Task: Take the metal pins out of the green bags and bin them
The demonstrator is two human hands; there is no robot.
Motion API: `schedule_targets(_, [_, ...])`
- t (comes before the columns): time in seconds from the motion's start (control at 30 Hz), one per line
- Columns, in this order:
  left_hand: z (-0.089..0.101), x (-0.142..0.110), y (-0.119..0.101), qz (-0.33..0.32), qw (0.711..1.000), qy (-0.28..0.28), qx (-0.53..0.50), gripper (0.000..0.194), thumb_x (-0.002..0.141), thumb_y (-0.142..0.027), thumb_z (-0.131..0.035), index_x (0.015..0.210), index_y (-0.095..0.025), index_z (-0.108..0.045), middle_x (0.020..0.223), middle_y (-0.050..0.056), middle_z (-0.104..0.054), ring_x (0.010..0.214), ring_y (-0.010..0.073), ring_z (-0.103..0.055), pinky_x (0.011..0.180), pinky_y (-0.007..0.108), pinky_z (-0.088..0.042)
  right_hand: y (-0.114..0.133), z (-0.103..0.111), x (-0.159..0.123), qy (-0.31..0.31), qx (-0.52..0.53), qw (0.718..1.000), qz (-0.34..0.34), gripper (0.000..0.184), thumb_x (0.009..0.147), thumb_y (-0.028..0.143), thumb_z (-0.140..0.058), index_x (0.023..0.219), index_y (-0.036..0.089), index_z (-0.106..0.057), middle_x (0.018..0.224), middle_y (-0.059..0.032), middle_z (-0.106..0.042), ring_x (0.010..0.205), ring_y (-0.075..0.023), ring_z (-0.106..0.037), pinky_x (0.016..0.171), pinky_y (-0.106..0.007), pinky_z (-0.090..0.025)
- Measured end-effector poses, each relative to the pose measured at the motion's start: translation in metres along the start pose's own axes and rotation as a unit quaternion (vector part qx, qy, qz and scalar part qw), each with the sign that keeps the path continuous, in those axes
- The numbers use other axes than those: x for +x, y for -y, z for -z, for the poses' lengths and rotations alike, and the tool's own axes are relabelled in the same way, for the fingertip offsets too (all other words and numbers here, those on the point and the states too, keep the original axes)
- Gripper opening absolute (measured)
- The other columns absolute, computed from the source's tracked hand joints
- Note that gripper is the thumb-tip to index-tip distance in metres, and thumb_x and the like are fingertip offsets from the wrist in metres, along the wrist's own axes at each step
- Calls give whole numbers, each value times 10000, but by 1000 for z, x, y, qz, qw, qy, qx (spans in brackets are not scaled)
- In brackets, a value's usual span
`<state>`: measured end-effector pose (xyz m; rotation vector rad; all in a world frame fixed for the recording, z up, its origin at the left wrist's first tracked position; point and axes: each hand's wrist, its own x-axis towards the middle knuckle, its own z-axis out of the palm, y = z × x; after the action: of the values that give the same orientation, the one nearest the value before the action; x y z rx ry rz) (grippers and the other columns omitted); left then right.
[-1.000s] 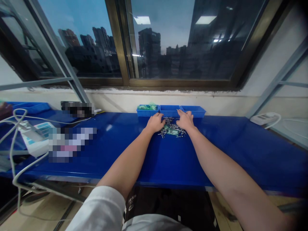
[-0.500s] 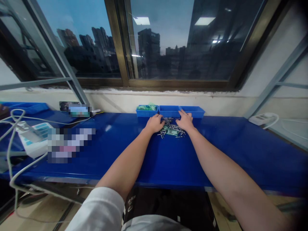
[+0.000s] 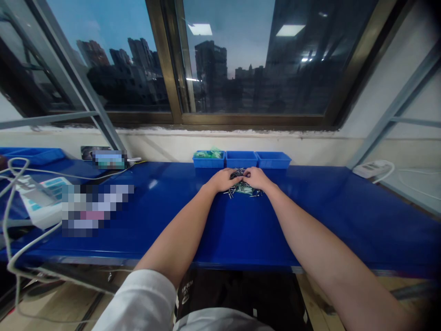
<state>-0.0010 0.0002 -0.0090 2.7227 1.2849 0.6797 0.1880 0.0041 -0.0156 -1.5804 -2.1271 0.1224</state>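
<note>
Right hand (image 3: 257, 178): fingers bent, thumb and fingertips close together over the pile; can't tell if a piece is pinched. Left hand (image 3: 221, 179): fingers curled at the pile's left side, thumb toward the right fingertips; grip hidden, can't tell. Loose metal pieces (image 3: 237, 174) sit between and under the fingers, with a green packet (image 3: 244, 188) just nearer the body. Just beyond the fingers: blue bin with green packets (image 3: 208, 163), middle bin (image 3: 240, 162), right bin (image 3: 274, 164), in a row on the blue table (image 3: 234, 230).
</note>
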Motion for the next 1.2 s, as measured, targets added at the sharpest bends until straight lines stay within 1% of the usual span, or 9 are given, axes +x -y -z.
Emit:
schedule_targets(0.1, [-1, 0, -1, -18, 1000, 20, -15, 555, 864, -587, -410, 1192, -173, -580, 1239, 100, -594, 1152, 237, -540, 977, 324, -413, 2, 0, -1, -5, -3, 1000, 17, 206, 767, 348, -598, 825, 172, -689, 861, -77, -670, 802, -179, -597, 717, -260, -427])
schedule_targets(0.2, [-3, 1, -2, -7, 999, 37, -11, 571, 849, -577, -442, 1231, -167, -554, 1277, 109, -568, 1178, 248, -523, 994, 341, -403, 3, 0, -1, -3, 9, 1000, 27, 178, 784, 336, -595, 788, 181, -683, 817, -59, -676, 782, -173, -599, 703, -257, -424])
schedule_targets(0.3, [-4, 1, -3, 1, 999, 36, -5, 582, 844, -567, -449, 1241, -152, -547, 1281, 121, -561, 1182, 254, -519, 1000, 349, -400, 4, 0, -1, 4, 25, 999, 22, 159, 794, 315, -589, 815, 184, -677, 805, -47, -683, 767, -165, -606, 692, -251, -426])
schedule_targets(0.37, [-5, 1, -3, -3, 999, 32, -3, 571, 845, -552, -452, 1238, -150, -550, 1272, 121, -566, 1176, 254, -523, 999, 352, -402, 4, -1, -1, 2, 25, 1000, 8, 191, 790, 331, -596, 874, 177, -670, 835, -58, -684, 793, -173, -610, 706, -254, -431])
schedule_targets(0.5, [-4, 0, -3, -10, 1000, 24, 0, 545, 845, -523, -466, 1229, -147, -554, 1255, 122, -576, 1160, 259, -530, 992, 369, -409, 5, -3, 0, -34, -9, 999, -34, 362, 749, 411, -630, 975, 128, -645, 969, -133, -662, 914, -226, -600, 772, -283, -438])
schedule_targets(0.67, [-2, 0, -6, -30, 999, 15, 4, 489, 851, -485, -477, 1187, -144, -579, 1208, 120, -603, 1122, 250, -551, 979, 366, -421, 9, -3, 1, 0, -40, 999, -13, 255, 811, 374, -555, 771, 157, -684, 900, -131, -674, 931, -233, -602, 823, -286, -416])
schedule_targets(0.87, [-1, 0, -6, -36, 999, 8, 7, 457, 850, -470, -486, 1150, -143, -595, 1185, 119, -613, 1095, 244, -566, 960, 354, -436, 10, -3, 2, 19, -37, 999, -13, 233, 832, 333, -536, 741, 179, -684, 886, -102, -683, 921, -209, -600, 814, -266, -404])
schedule_targets(1.0, [-1, 0, -6, -49, 999, -2, 4, 419, 855, -445, -487, 1131, -150, -598, 1138, 111, -631, 1069, 236, -575, 935, 351, -448, 12, -2, 1, -25, -12, 1000, -3, 179, 833, 309, -544, 821, 188, -676, 900, -81, -676, 911, -196, -585, 830, -277, -400])
schedule_targets(1.2, [1, 2, -7, -49, 998, -45, 11, 321, 878, -354, -475, 1113, -170, -594, 1087, 89, -638, 1026, 215, -588, 901, 334, -458, 17, 5, -1, -83, 71, 992, 65, 192, 864, 290, -513, 867, 193, -679, 866, -52, -674, 840, -167, -581, 792, -267, -412])
